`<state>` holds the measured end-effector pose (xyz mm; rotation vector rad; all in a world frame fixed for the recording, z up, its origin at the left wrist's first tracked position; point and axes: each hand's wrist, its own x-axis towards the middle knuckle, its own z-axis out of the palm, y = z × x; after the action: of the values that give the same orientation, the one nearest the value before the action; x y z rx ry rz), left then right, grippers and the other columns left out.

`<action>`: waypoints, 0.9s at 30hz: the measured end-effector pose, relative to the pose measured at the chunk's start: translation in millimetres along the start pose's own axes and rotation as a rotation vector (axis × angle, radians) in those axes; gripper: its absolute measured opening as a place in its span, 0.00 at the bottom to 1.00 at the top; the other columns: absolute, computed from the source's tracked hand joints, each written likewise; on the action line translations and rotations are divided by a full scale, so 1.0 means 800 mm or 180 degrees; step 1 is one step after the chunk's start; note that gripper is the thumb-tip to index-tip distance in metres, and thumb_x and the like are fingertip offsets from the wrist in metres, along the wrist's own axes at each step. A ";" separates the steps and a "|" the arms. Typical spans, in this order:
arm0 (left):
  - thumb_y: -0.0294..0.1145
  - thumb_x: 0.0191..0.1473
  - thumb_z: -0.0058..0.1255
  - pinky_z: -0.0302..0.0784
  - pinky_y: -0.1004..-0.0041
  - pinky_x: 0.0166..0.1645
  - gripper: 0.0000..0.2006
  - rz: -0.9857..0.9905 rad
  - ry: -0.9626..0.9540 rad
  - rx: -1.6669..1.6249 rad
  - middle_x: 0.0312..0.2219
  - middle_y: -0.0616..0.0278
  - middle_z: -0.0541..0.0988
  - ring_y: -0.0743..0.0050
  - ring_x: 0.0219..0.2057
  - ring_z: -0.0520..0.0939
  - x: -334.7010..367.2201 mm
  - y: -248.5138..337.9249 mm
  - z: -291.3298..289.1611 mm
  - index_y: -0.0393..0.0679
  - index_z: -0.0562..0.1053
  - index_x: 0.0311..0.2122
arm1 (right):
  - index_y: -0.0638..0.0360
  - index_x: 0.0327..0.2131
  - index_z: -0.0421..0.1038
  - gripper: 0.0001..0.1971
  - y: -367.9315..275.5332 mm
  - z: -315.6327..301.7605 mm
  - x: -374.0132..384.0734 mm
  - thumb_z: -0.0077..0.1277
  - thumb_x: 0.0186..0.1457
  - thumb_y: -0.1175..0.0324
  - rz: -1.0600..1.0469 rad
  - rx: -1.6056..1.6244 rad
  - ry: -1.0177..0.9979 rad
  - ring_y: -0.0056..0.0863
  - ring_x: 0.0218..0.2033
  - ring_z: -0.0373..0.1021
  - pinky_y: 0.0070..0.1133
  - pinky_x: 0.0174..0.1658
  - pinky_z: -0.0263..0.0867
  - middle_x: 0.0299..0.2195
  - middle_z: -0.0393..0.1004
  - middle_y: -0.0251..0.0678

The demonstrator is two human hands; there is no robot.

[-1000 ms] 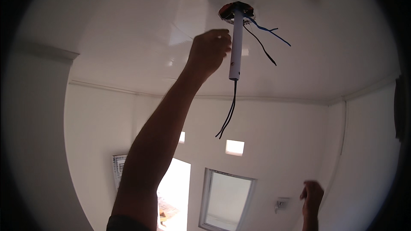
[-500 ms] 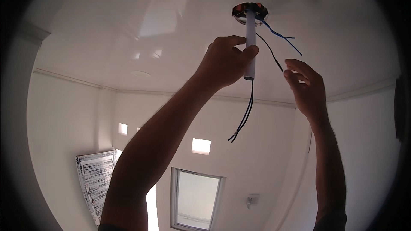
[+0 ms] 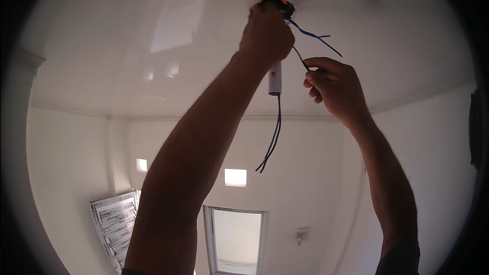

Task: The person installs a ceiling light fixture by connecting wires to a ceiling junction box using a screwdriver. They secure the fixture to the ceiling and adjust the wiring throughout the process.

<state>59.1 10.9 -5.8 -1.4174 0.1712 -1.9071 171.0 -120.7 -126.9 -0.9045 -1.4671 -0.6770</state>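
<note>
I look up at a glossy white ceiling with a round opening (image 3: 283,5) from which wires come out. My left hand (image 3: 266,34) is raised to the opening and is closed around a white tube (image 3: 274,83) that hangs down from it. Dark wires (image 3: 272,142) dangle out of the tube's lower end. My right hand (image 3: 333,85) is just right of the tube and pinches a dark wire (image 3: 299,58) between thumb and fingers. A blue wire (image 3: 313,37) sticks out to the right of the opening, above my right hand.
White walls meet the ceiling all around. A window (image 3: 237,242) sits low in the middle, with a small bright square opening (image 3: 235,177) above it. A panel with rows of small parts (image 3: 113,221) is at the lower left. A small wall fitting (image 3: 302,234) is right of the window.
My left hand slid up the white tube to the ceiling opening. My right hand rose from low right, came in beside the tube and took hold of a dark wire.
</note>
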 end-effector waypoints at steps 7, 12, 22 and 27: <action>0.27 0.51 0.49 0.81 0.59 0.44 0.09 0.0699 -0.1536 0.1993 0.35 0.48 0.81 0.51 0.38 0.84 0.048 0.005 -0.013 0.37 0.80 0.30 | 0.67 0.47 0.75 0.13 0.006 0.000 0.005 0.50 0.63 0.70 -0.0035 0.0940 -0.0175 0.17 0.23 0.73 0.17 0.27 0.71 0.26 0.78 0.34; 0.27 0.53 0.50 0.82 0.63 0.43 0.09 0.0791 -0.1464 0.2376 0.33 0.51 0.82 0.57 0.36 0.85 0.048 0.027 -0.033 0.35 0.81 0.31 | 0.67 0.43 0.75 0.12 0.015 0.008 0.006 0.47 0.60 0.71 -0.0130 0.1231 -0.0248 0.21 0.21 0.75 0.21 0.26 0.72 0.24 0.79 0.39; 0.29 0.63 0.38 0.80 0.61 0.40 0.16 -0.0212 -0.0699 0.0160 0.36 0.49 0.82 0.50 0.34 0.84 0.019 0.034 -0.073 0.51 0.76 0.50 | 0.69 0.41 0.76 0.12 0.042 0.007 0.017 0.47 0.58 0.71 -0.0366 0.1485 -0.0195 0.21 0.20 0.75 0.22 0.26 0.72 0.23 0.79 0.39; 0.32 0.64 0.37 0.78 0.58 0.45 0.16 -0.0622 -0.1129 0.0018 0.39 0.49 0.82 0.47 0.40 0.83 0.026 0.045 -0.075 0.49 0.74 0.52 | 0.68 0.41 0.76 0.11 0.036 0.005 0.010 0.47 0.58 0.72 -0.0050 0.2340 -0.0551 0.21 0.19 0.74 0.19 0.22 0.71 0.23 0.78 0.38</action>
<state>21.7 -46.5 -30.6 -1.7952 -0.1474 -1.7674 193.5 -101.3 -122.3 -0.3801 -1.7022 -0.0363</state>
